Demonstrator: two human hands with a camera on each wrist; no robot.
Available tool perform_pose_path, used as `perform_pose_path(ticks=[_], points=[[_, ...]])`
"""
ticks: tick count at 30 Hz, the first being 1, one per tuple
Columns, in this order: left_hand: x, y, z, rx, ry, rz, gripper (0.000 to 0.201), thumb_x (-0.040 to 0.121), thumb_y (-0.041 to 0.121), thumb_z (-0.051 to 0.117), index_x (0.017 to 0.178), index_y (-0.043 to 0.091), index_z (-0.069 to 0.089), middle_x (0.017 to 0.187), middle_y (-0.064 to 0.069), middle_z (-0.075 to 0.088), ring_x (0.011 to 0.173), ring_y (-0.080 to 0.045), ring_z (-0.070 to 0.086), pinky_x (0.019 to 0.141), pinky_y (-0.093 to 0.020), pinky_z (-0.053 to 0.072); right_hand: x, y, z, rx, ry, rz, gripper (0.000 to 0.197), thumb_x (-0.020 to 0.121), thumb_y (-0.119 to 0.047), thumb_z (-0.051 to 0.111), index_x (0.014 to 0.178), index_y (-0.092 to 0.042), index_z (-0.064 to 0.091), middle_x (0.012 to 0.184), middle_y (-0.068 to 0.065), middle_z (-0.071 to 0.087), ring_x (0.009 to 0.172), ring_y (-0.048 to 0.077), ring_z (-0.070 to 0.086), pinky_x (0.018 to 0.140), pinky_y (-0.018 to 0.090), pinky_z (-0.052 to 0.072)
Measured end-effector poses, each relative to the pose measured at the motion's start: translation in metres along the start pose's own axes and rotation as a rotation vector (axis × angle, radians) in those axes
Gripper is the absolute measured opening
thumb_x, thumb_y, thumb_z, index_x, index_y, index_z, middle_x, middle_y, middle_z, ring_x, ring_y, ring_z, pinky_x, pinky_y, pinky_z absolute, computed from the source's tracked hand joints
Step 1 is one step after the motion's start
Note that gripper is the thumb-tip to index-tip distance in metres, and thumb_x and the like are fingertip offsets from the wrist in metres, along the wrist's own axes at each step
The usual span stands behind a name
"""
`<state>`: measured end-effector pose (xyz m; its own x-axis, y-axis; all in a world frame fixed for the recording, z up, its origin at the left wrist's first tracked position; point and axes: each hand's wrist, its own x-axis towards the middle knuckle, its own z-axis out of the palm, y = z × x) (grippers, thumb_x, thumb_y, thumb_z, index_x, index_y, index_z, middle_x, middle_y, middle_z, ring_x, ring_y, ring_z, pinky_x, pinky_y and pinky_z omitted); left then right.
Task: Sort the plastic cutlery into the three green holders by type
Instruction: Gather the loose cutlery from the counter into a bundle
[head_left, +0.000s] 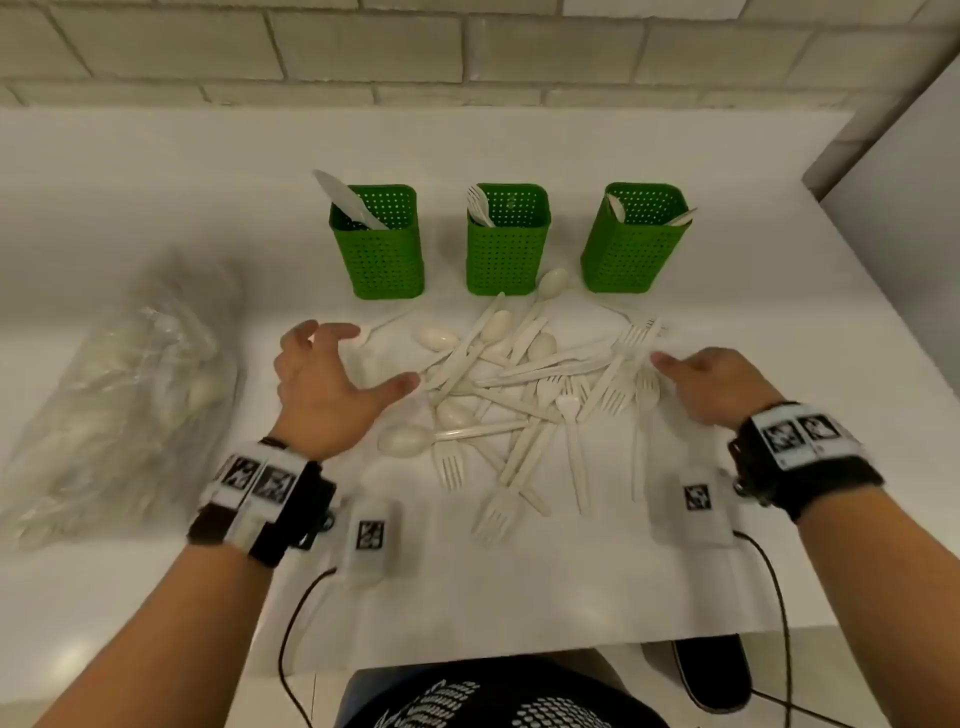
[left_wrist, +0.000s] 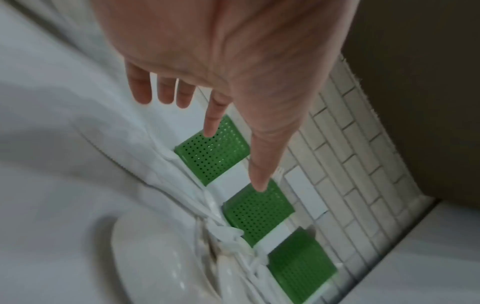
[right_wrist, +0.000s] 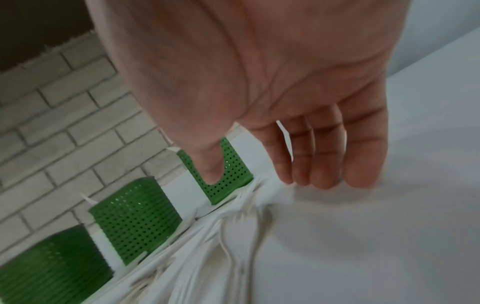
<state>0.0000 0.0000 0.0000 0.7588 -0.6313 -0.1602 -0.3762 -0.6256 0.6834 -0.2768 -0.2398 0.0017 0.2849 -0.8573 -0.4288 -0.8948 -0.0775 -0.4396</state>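
Three green perforated holders stand in a row: the left holder (head_left: 382, 244) has a knife in it, the middle holder (head_left: 506, 241) forks, the right holder (head_left: 636, 239) spoons. In front of them a heap of white plastic cutlery (head_left: 524, 384) lies on the white counter. My left hand (head_left: 332, 374) hovers at the heap's left edge, fingers spread, holding nothing. My right hand (head_left: 706, 382) hovers at the heap's right edge near several forks (head_left: 631, 358), also empty. In the wrist views the left hand (left_wrist: 207, 98) and the right hand (right_wrist: 298, 144) show bare palms and loose fingers.
A clear plastic bag (head_left: 124, 395) with more cutlery lies on the counter at the left. A brick wall (head_left: 467, 52) closes the back. The counter's front edge (head_left: 519, 654) is near my body, its right edge beside the right hand. Cables hang from the wrist cameras.
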Motion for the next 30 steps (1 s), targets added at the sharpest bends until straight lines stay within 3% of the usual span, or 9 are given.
perform_pose_path(ticks=[2,4,6,9,13,17,20,25,30], points=[[0.016,0.004,0.004,0.117,-0.045,-0.066,0.100,0.060,0.063,0.080,0.141,0.025,0.036,0.152,-0.008,0.023,0.140,-0.029,0.023,0.114,-0.048,0.022,0.012,-0.015,0.004,-0.004,0.042,0.053,0.063,0.088,-0.066,0.045,0.074,-0.006,0.056,0.079,0.014,0.059,0.078,0.029,0.057,0.069,0.031,0.038],[0.029,0.010,0.009,0.209,-0.113,-0.088,0.116,0.054,0.068,0.081,0.147,0.025,0.028,0.154,-0.006,0.024,0.141,-0.029,0.023,0.113,-0.049,0.021,0.021,-0.031,0.011,0.016,0.054,0.105,0.079,0.081,-0.074,0.046,0.100,0.000,0.062,0.105,0.019,0.061,0.097,0.032,0.059,0.078,0.032,0.041],[0.036,0.012,0.017,0.292,-0.163,-0.032,0.125,0.049,0.069,0.082,0.149,0.026,0.022,0.154,-0.004,0.024,0.141,-0.028,0.023,0.112,-0.049,0.021,0.025,-0.046,0.020,0.004,0.048,0.105,0.101,0.070,-0.084,0.047,0.124,0.000,0.055,0.126,0.020,0.056,0.112,0.035,0.056,0.089,0.037,0.046],[0.035,0.018,0.026,0.384,-0.259,0.045,0.135,0.044,0.068,0.084,0.151,0.025,0.014,0.155,-0.003,0.020,0.141,-0.027,0.021,0.111,-0.047,0.022,0.012,-0.068,0.028,-0.143,-0.023,0.031,0.121,0.057,-0.091,0.053,0.142,-0.007,0.039,0.143,0.019,0.039,0.128,0.036,0.044,0.105,0.043,0.041],[0.025,0.028,0.044,0.453,-0.336,0.121,0.145,0.040,0.064,0.087,0.152,0.022,0.004,0.152,-0.004,0.019,0.137,-0.028,0.021,0.110,-0.047,0.023,-0.019,-0.090,0.039,-0.414,-0.190,-0.140,0.132,0.047,-0.081,0.072,0.146,-0.009,0.025,0.147,0.016,0.023,0.136,0.034,0.026,0.109,0.045,0.035],[0.019,0.036,0.054,0.316,-0.343,0.133,0.140,0.047,0.053,0.090,0.152,0.017,0.004,0.145,-0.007,0.026,0.134,-0.030,0.024,0.111,-0.046,0.026,-0.033,-0.096,0.056,-0.526,-0.216,-0.292,0.119,0.040,-0.058,0.090,0.133,-0.011,0.033,0.127,0.008,0.030,0.123,0.028,0.031,0.101,0.046,0.041],[0.016,0.038,0.059,0.158,-0.342,0.131,0.133,0.051,0.044,0.093,0.151,0.015,0.010,0.139,-0.007,0.033,0.130,-0.028,0.029,0.109,-0.042,0.031,-0.031,-0.093,0.060,-0.354,-0.274,-0.350,0.095,0.048,-0.041,0.093,0.122,-0.012,0.042,0.116,0.005,0.035,0.112,0.024,0.042,0.092,0.040,0.047],[0.014,0.037,0.063,0.042,-0.368,0.133,0.120,0.060,0.040,0.090,0.151,0.015,0.016,0.140,-0.008,0.038,0.132,-0.026,0.035,0.111,-0.044,0.032,-0.019,-0.082,0.063,-0.077,-0.298,-0.385,0.065,0.069,-0.023,0.085,0.120,-0.008,0.048,0.110,0.006,0.054,0.100,0.021,0.056,0.083,0.032,0.048],[0.010,0.036,0.056,-0.032,-0.333,0.118,0.108,0.065,0.048,0.085,0.148,0.017,0.023,0.139,-0.007,0.039,0.132,-0.024,0.038,0.110,-0.045,0.034,-0.013,-0.069,0.061,0.108,-0.340,-0.479,0.014,0.084,-0.016,0.073,0.084,-0.008,0.062,0.068,-0.005,0.052,0.060,0.007,0.046,0.060,0.025,0.036]])
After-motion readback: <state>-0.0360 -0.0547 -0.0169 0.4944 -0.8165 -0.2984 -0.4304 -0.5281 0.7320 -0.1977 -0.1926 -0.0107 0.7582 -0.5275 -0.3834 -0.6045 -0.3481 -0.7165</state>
